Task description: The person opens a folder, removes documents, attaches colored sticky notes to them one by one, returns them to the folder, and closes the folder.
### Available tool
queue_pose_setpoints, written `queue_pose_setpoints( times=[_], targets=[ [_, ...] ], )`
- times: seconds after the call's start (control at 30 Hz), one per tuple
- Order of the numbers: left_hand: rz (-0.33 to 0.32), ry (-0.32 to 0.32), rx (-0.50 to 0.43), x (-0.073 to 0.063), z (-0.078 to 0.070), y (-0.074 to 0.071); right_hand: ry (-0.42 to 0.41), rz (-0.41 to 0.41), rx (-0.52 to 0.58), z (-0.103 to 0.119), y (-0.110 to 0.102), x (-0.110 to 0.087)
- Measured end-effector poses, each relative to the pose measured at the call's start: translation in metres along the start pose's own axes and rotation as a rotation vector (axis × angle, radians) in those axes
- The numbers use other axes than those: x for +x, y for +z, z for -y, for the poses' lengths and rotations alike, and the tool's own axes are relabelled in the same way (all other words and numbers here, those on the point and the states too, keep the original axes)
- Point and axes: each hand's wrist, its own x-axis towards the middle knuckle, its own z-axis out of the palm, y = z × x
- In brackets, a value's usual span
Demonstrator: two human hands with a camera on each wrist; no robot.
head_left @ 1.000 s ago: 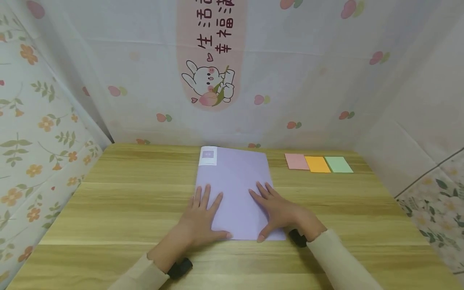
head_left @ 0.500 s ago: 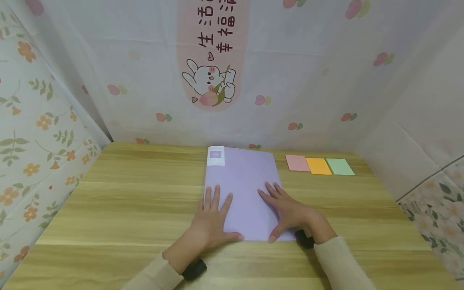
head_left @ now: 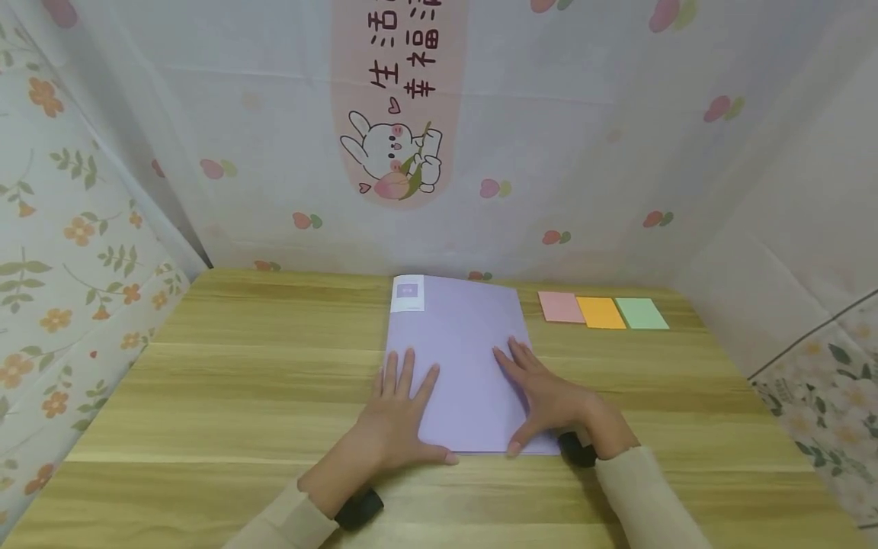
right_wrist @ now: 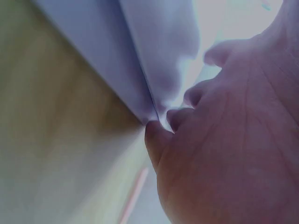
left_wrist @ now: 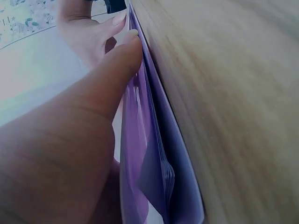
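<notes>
A closed light-purple folder (head_left: 473, 328) lies flat on the table, a white label (head_left: 408, 293) at its upper left corner. My left hand (head_left: 394, 423) rests on its lower left part, fingers spread and thumb along the bottom edge. On the right side, my right hand (head_left: 549, 400) touches the cover near the edge, fingertips on top and thumb close to the lower edge. Seen edge-on in the left wrist view, the folder (left_wrist: 135, 116) shows several thin leaves between its covers. In the right wrist view the little finger (right_wrist: 156, 137) meets the folder's edge.
Pink (head_left: 561, 306), orange (head_left: 600, 313) and green (head_left: 642, 313) sticky note pads lie in a row at the back right of the wooden table (head_left: 261, 396). A printed cloth (head_left: 274, 137) hangs behind the table, and patterned cloths flank both sides.
The folder has slid a little to the right with both hands on it, mostly in the first half second. The right hand's fingers have since drawn slightly closer together. The sticky note pads stayed put.
</notes>
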Motion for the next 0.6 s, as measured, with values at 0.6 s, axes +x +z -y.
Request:
queue_pose_setpoints(
  times=[0.6],
  targets=[
    [0.026, 0.001, -0.03, -0.001, 0.0, -0.004, -0.022, 0.052, 0.067, -0.044, -0.024, -0.027]
  ],
)
